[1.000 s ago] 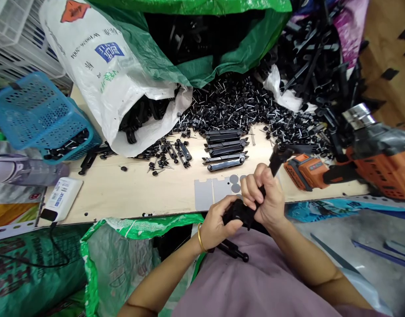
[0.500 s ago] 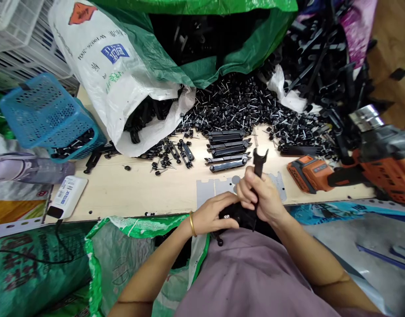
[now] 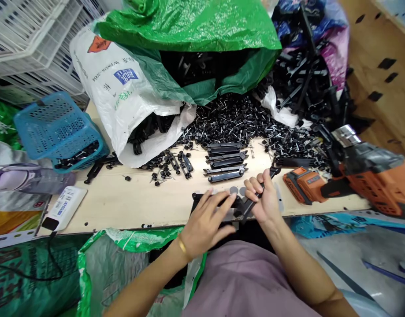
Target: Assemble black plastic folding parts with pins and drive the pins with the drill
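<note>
My right hand (image 3: 267, 201) is closed around a long black plastic piece with a forked end (image 3: 250, 206), which slants from lower left to upper right. Beside it, my left hand (image 3: 207, 224) is spread out with its fingers stretched over another black part (image 3: 196, 199) at the table's front edge. Most of that part is hidden under the fingers. Flat grey plates (image 3: 279, 198) lie partly behind my right hand. Just beyond the hands, several black fork-ended pieces (image 3: 226, 176) lie in a stacked row.
A heap of small black pins (image 3: 228, 121) covers the back of the table (image 3: 123, 202). White (image 3: 99, 88) and green (image 3: 195, 26) sacks stand behind, with a blue basket (image 3: 46, 127) at left. An orange power drill (image 3: 380, 176) lies right; a white box-shaped device (image 3: 66, 204) lies left.
The forked piece in my right hand has tipped from upright to slanting. My left hand has opened its fingers and moved slightly left. The camera view has shifted, showing more of the back.
</note>
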`<state>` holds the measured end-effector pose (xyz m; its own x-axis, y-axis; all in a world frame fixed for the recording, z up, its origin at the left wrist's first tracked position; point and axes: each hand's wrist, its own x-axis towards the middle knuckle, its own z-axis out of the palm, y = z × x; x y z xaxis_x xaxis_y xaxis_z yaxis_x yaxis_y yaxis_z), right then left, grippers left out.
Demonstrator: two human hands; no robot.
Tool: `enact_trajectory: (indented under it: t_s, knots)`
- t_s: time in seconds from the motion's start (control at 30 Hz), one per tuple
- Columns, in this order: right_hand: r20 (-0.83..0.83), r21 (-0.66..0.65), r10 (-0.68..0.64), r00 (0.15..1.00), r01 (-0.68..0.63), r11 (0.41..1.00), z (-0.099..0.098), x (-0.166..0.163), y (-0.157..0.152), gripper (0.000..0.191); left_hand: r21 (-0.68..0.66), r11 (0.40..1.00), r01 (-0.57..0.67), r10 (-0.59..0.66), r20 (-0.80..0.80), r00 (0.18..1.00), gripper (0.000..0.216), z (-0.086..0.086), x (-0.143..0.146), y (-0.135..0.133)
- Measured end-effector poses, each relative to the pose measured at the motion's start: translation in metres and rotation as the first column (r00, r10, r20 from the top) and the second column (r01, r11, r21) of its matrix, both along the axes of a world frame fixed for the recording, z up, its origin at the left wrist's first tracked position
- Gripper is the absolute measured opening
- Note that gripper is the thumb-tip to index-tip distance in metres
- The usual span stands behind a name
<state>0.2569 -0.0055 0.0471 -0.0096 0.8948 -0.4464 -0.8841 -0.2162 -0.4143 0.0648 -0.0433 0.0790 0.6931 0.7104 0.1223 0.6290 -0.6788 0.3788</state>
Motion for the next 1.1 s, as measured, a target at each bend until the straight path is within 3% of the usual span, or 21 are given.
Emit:
enact_trajectory:
  t_s: [0.07, 0.13, 0.2, 0.27, 0.4, 0.47, 0.53, 0.57, 0.6, 0.63, 0.7, 0.73, 0.77, 0.8, 0.83, 0.9, 0.93, 0.97, 1.0, 1.1]
  knots:
    - [-0.061, -0.012, -0.009, 0.998, 0.009, 1.000, -0.002, 0.014, 0.006, 0.045, -0.043, 0.990, 0.132, -0.133, -0.040, 0.990, 0.089, 0.016, -0.017, 0.002]
    - [-0.112, -0.013, -0.004, 0.994, 0.002, 1.000, -0.001, 0.026, 0.011, 0.044, -0.002, 0.995, 0.096, -0.095, -0.127, 0.987, 0.096, 0.017, -0.030, 0.002]
    - [-0.140, -0.005, 0.017, 0.990, -0.018, 1.000, 0.003, 0.029, 0.013, 0.042, 0.086, 0.993, 0.080, -0.064, -0.169, 0.983, 0.088, 0.004, -0.034, 0.003]
    - [-0.158, 0.000, 0.049, 0.986, -0.049, 0.999, 0.007, 0.020, 0.010, 0.041, 0.139, 0.981, 0.135, -0.117, -0.136, 0.984, 0.080, -0.015, -0.027, 0.001]
    - [-0.145, -0.024, 0.091, 0.985, -0.095, 0.995, 0.004, -0.017, -0.009, 0.038, 0.115, 0.991, 0.065, -0.067, 0.015, 0.998, 0.076, -0.038, 0.002, -0.006]
    - [-0.065, -0.047, 0.101, 0.993, -0.104, 0.993, -0.002, -0.028, -0.018, 0.039, 0.073, 0.997, 0.013, -0.016, 0.045, 0.999, 0.066, -0.043, 0.010, -0.010]
    - [0.143, -0.047, 0.208, 0.968, -0.204, 0.978, -0.006, -0.024, -0.023, 0.037, 0.048, 0.999, -0.017, 0.014, 0.057, 0.998, 0.056, -0.046, 0.008, -0.011]
    - [0.320, -0.038, 0.293, 0.901, -0.297, 0.954, -0.005, -0.016, -0.024, 0.035, 0.045, 0.998, -0.045, 0.042, 0.069, 0.997, 0.052, -0.046, 0.003, -0.010]
    - [0.539, -0.033, 0.350, 0.766, -0.396, 0.918, -0.002, -0.004, -0.024, 0.033, 0.040, 0.995, -0.088, 0.085, 0.086, 0.993, 0.047, -0.045, -0.003, -0.009]
    - [0.754, -0.038, 0.345, 0.558, -0.487, 0.873, 0.003, 0.010, -0.023, 0.031, 0.022, 0.989, -0.146, 0.143, 0.103, 0.984, 0.043, -0.043, -0.010, -0.007]
    - [0.997, -0.021, 0.064, 0.053, -0.577, 0.817, 0.020, 0.036, -0.020, 0.028, -0.045, 0.969, -0.242, 0.246, 0.120, 0.962, 0.036, -0.035, -0.022, -0.004]
    - [0.983, 0.002, -0.115, -0.142, -0.618, 0.786, 0.030, 0.045, -0.018, 0.029, -0.086, 0.967, -0.240, 0.249, 0.123, 0.961, 0.034, -0.029, -0.026, -0.002]
    - [0.926, 0.002, -0.262, -0.271, -0.691, 0.723, 0.040, 0.051, -0.017, 0.029, -0.121, 0.975, -0.188, 0.204, 0.131, 0.970, 0.032, -0.022, -0.028, -0.002]
    - [0.865, -0.030, -0.374, -0.335, -0.779, 0.627, 0.049, 0.053, -0.016, 0.025, -0.138, 0.986, -0.099, 0.120, 0.152, 0.981, 0.030, -0.016, -0.027, -0.002]
    - [0.825, -0.110, -0.441, -0.353, -0.866, 0.489, 0.057, 0.052, -0.015, 0.019, -0.130, 0.991, 0.003, 0.021, 0.181, 0.983, 0.028, -0.010, -0.024, -0.003]
    - [0.806, -0.312, -0.456, -0.376, -0.926, 0.212, 0.065, 0.045, -0.016, 0.009, -0.074, 0.991, 0.116, -0.096, 0.232, 0.968, 0.025, -0.001, -0.016, -0.008]
    - [0.811, -0.388, -0.419, -0.407, -0.912, 0.134, 0.065, 0.041, -0.018, 0.011, -0.056, 0.994, 0.097, -0.081, 0.244, 0.966, 0.026, 0.000, -0.012, -0.011]
    - [0.818, -0.440, -0.362, -0.447, -0.892, 0.107, 0.063, 0.037, -0.021, 0.016, -0.061, 0.997, 0.044, -0.028, 0.243, 0.970, 0.028, 0.000, -0.009, -0.015]
    - [0.825, -0.472, -0.291, -0.485, -0.874, 0.119, 0.059, 0.034, -0.024, 0.021, -0.093, 0.996, -0.018, 0.039, 0.232, 0.972, 0.031, -0.002, -0.007, -0.019]
    - [0.861, -0.481, -0.074, -0.503, -0.853, 0.204, 0.042, 0.030, -0.040, 0.034, -0.265, 0.956, -0.124, 0.178, 0.192, 0.965, 0.039, -0.012, -0.007, -0.035]
